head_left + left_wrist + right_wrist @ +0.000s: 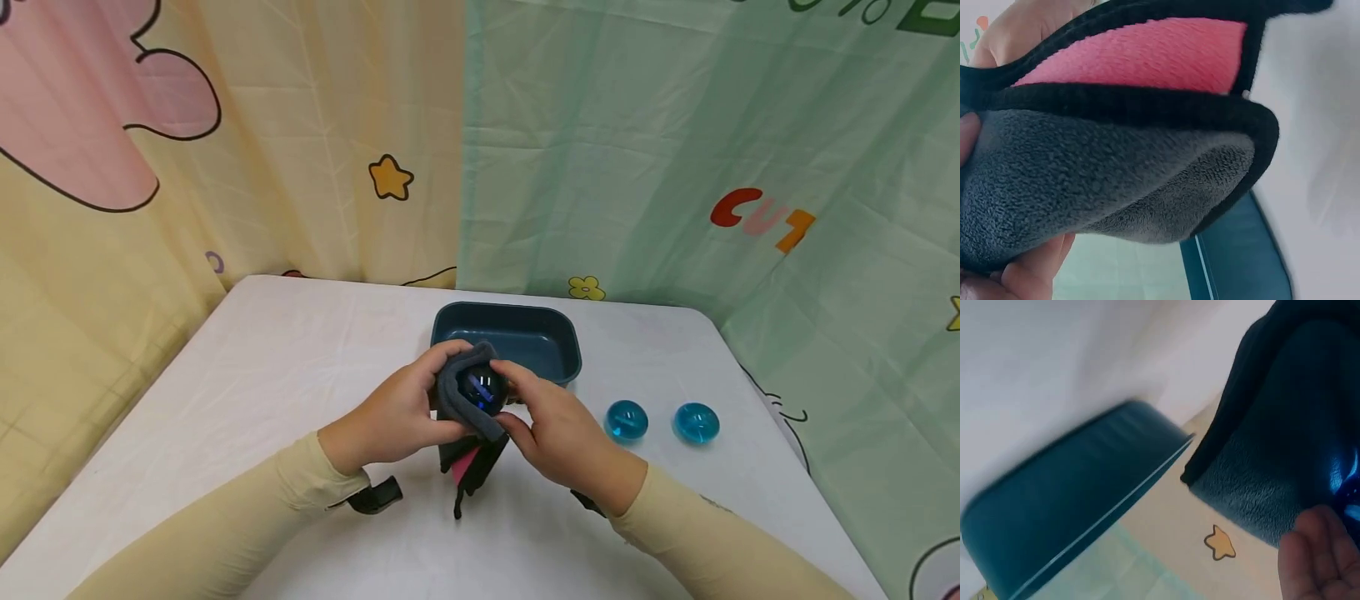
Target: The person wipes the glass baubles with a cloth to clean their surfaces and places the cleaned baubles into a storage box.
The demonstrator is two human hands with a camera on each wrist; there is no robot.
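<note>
My left hand [378,421] holds a folded grey cloth [452,398] in front of my chest, thumb in front and fingers behind. Black trim edges the cloth, and its pink side [1166,53] shows in the left wrist view. A dark, shiny glass-like ball [483,389] sits in the cloth's fold. From the right, my right hand [566,433] pinches the ball, with thumb and forefinger at its rim. In the right wrist view, its fingertips [1316,534] lie against the cloth beside the ball, which is mostly cut off there.
Behind the hands stands a dark teal rectangular tub [517,315], partly covered by them. Two clear blue balls, one nearer [626,421] and one farther right [696,423], lie on the white-covered table [247,375]. Printed curtains hang behind the table.
</note>
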